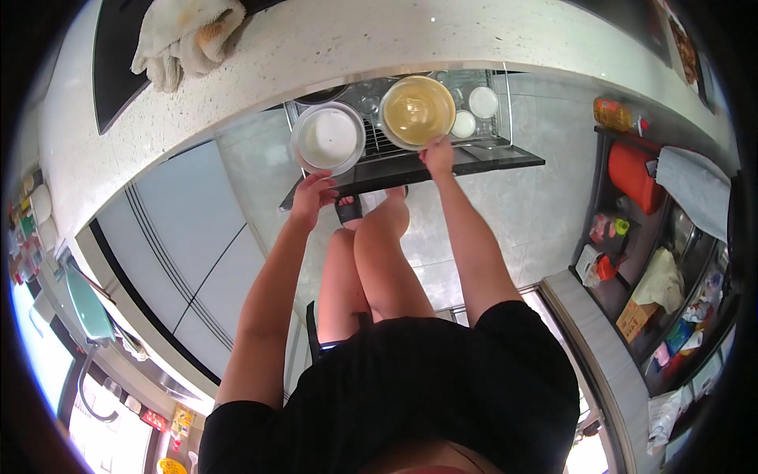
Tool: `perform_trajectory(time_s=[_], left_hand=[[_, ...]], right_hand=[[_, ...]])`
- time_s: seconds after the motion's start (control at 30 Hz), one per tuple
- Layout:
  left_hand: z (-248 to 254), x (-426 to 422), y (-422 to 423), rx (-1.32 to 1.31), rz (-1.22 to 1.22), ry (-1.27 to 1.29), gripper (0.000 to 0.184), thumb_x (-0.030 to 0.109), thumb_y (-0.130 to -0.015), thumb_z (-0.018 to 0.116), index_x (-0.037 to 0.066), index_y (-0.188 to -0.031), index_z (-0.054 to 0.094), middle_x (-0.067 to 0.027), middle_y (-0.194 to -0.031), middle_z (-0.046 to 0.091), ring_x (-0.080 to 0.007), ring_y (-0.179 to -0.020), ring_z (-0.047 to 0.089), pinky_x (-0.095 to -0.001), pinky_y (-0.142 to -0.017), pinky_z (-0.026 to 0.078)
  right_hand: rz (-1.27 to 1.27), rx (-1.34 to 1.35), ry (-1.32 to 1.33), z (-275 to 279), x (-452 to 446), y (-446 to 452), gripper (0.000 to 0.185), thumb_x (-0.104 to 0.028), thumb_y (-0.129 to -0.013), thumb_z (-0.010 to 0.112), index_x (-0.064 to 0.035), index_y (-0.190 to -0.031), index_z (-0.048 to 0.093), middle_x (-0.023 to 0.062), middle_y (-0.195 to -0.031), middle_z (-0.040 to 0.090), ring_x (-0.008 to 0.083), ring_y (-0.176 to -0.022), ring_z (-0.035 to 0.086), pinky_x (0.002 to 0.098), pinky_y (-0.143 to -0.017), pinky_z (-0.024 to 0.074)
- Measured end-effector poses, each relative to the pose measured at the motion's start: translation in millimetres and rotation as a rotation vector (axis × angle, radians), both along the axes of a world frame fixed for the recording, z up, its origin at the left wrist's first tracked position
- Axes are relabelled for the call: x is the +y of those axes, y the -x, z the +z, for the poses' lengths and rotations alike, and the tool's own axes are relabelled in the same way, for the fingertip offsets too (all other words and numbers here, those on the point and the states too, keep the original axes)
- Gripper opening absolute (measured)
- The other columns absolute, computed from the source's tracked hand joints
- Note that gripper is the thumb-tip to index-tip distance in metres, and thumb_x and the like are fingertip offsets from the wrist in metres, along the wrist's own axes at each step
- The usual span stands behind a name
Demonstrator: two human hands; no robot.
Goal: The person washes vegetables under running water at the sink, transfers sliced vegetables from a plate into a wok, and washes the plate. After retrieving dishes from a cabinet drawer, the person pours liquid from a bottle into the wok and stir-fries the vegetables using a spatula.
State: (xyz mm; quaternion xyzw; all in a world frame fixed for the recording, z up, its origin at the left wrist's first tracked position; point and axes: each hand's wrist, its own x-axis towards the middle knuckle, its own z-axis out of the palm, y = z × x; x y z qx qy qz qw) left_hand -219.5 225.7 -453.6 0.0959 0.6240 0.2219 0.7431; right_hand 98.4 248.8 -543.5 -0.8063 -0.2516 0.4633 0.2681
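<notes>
A pulled-out wire drawer with a black front (497, 160) holds dishes below the countertop. My left hand (313, 197) is at the near rim of a round metal bowl with a white inside (330, 137), its fingers apart. My right hand (437, 155) grips the near edge of a yellowish round bowl (418, 112) over the drawer's middle. Two small white dishes (483, 103) sit to the right of the yellowish bowl. Behind the bowls, other dishes are partly hidden.
The speckled countertop (316, 39) runs across the top, with a pale cloth glove (189, 39) at its left. White cabinets (181, 205) stand at left. A dark shelf rack (600, 174) at right holds an oil bottle (612, 114) and a red container (632, 178).
</notes>
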Motion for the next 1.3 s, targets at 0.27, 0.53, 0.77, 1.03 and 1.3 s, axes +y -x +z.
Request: perform_trajectory(time_s=[0.27, 0.53, 0.77, 1.03, 1.3], left_hand=[[42.8, 10.4, -44.6, -0.159, 0.185, -0.041, 0.067, 0.009, -0.087, 0.056, 0.011, -0.145, 0.022, -0.0158, -0.122, 0.052, -0.0314, -0.093, 0.064, -0.0411, -0.07, 0.058], [-6.5, 5.4, 2.9, 0.037, 0.205, -0.063, 0.062, -0.003, -0.083, 0.042, 0.013, -0.141, 0.026, -0.0237, -0.122, 0.05, -0.0386, -0.099, 0.062, -0.0482, -0.078, 0.058], [-47.6, 25.1, 17.1, 0.058, 0.197, -0.12, 0.062, -0.004, -0.083, 0.042, 0.011, -0.141, 0.024, -0.0213, -0.123, 0.051, -0.0385, -0.101, 0.062, -0.0466, -0.078, 0.059], [-73.3, 25.5, 7.2, 0.09, 0.256, -0.062, 0.058, 0.0, -0.088, 0.041, 0.014, -0.141, 0.024, -0.0189, -0.126, 0.049, -0.037, -0.101, 0.062, -0.0459, -0.077, 0.059], [-86.6, 22.2, 8.2, 0.148, 0.24, -0.032, 0.057, 0.003, -0.089, 0.045, 0.018, -0.139, 0.023, -0.0154, -0.127, 0.048, -0.0349, -0.099, 0.063, -0.0424, -0.075, 0.06]], right_hand=[[0.255, 0.373, -0.072, 77.8, -38.7, 61.4, 0.027, -0.008, -0.09, 0.05, -0.0035, -0.118, 0.05, 0.0089, -0.07, 0.062, 0.0124, -0.05, 0.056, 0.0274, -0.046, 0.0461], [0.124, -0.551, 0.101, 0.3, 20.8, -11.7, 0.078, -0.03, -0.073, 0.076, -0.0112, -0.136, 0.034, 0.0185, -0.122, 0.048, 0.0356, -0.115, 0.048, 0.0459, -0.095, 0.0436], [0.195, -0.507, 0.19, -31.3, 43.5, -42.0, 0.046, -0.021, -0.087, 0.057, -0.0007, -0.122, 0.036, 0.0302, -0.097, 0.063, 0.0443, -0.094, 0.062, 0.0503, -0.082, 0.0493], [0.107, -0.275, 0.168, 20.8, 43.7, -37.0, 0.036, -0.017, -0.09, 0.052, 0.0036, -0.112, 0.032, 0.0281, -0.088, 0.063, 0.0399, -0.076, 0.067, 0.0478, -0.062, 0.0552], [-0.265, 0.436, 0.116, -26.5, 20.0, -80.3, 0.02, -0.011, -0.095, 0.046, 0.0009, -0.111, 0.044, 0.0131, -0.083, 0.062, 0.0191, -0.06, 0.062, 0.0353, -0.052, 0.0569]])
